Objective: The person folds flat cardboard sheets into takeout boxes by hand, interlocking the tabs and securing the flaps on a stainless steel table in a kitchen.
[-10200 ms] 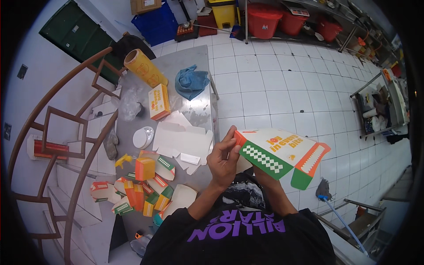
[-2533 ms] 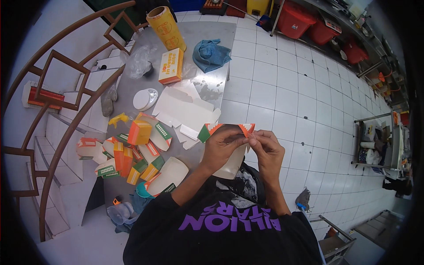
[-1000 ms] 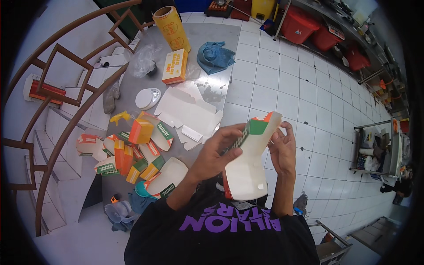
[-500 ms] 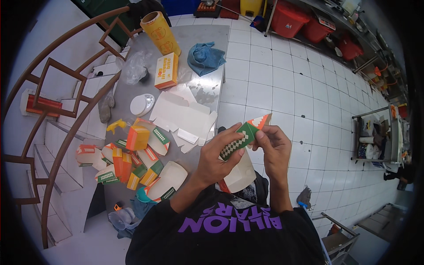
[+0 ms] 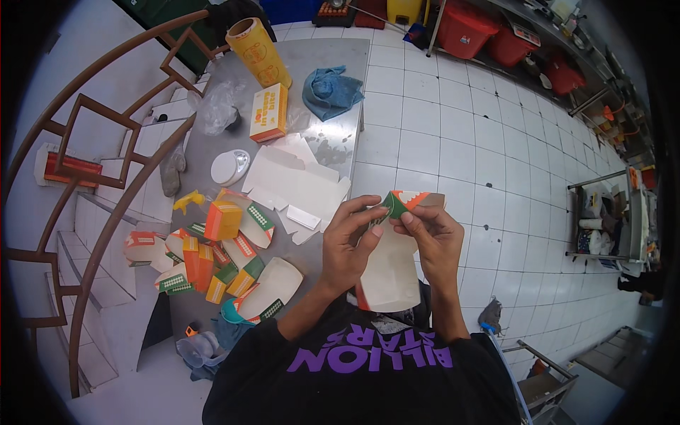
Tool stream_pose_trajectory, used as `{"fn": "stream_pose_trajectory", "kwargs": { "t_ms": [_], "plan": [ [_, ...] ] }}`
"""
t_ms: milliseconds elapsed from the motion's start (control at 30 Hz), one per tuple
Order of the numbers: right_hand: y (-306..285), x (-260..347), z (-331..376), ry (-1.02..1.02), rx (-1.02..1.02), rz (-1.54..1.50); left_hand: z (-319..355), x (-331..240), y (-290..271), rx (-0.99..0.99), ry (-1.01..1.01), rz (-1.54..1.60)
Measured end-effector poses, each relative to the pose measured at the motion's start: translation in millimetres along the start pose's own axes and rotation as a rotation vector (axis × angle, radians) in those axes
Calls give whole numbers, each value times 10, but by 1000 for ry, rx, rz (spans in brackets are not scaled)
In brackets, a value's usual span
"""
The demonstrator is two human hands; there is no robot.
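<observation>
In front of my chest I hold a partly folded cardboard food box (image 5: 391, 273), pale inside, with green and orange printing outside. My left hand (image 5: 348, 244) grips its green side, fingertips at the far corner. Thumb and fingers of my right hand (image 5: 435, 241) pinch the orange-and-white flap of that corner. Both hands meet at the fold, and some fingers are hidden behind the cardboard. To my left, a jumbled pile of similar folded boxes (image 5: 219, 251) covers part of the metal table (image 5: 333, 53). One open box (image 5: 280, 280) lies at the pile's near edge, closest to my left forearm.
Flat white cardboard sheets (image 5: 294, 184), a round white scale (image 5: 230, 167), a yellow film roll (image 5: 262, 57), an orange-and-white carton (image 5: 269, 113) and a blue cloth (image 5: 331, 92) lie on the table. A brown railing (image 5: 117, 191) curves along the left; shelves with red tubs (image 5: 464, 32) stand far right.
The box has tilted in my hands, so its pale inside now shows and the green checked side has turned mostly away. My left fingers have shifted toward the far corner.
</observation>
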State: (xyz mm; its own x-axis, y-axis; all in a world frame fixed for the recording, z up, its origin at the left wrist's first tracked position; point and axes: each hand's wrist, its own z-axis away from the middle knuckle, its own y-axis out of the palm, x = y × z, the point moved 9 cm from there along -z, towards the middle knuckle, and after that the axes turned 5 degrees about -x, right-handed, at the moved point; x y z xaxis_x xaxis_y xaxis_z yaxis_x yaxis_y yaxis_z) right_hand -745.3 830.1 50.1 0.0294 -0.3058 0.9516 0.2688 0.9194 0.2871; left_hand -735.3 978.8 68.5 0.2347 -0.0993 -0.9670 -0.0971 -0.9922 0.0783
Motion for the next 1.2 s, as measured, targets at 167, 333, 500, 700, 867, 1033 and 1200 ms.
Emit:
{"fn": "stream_pose_trajectory", "kwargs": {
  "t_ms": [167, 333, 500, 700, 867, 1033, 1200],
  "plan": [
    [0, 12, 20, -20, 0, -12, -4, 38, 81, 93, -65, 112],
    [-21, -4, 11, -19, -23, -9, -11, 40, 108, 132, -89, 91],
    [-66, -10, 10, -45, -48, 15, -29, -21, 161, 162, -62, -113],
    [-58, 22, 19, -80, -51, 47, 7, 135, 127, 151, -144, 66],
    [-40, 22, 42, -72, -44, 36, 24, 98, 148, 104, -124, 68],
    [-42, 27, 25, -70, -73, 19, 35, -10, 138, 24, 9, -69],
    [-56, 42, 26, -106, -76, 22, 20, -15, 140, 29, -12, -49]
  ]
}}
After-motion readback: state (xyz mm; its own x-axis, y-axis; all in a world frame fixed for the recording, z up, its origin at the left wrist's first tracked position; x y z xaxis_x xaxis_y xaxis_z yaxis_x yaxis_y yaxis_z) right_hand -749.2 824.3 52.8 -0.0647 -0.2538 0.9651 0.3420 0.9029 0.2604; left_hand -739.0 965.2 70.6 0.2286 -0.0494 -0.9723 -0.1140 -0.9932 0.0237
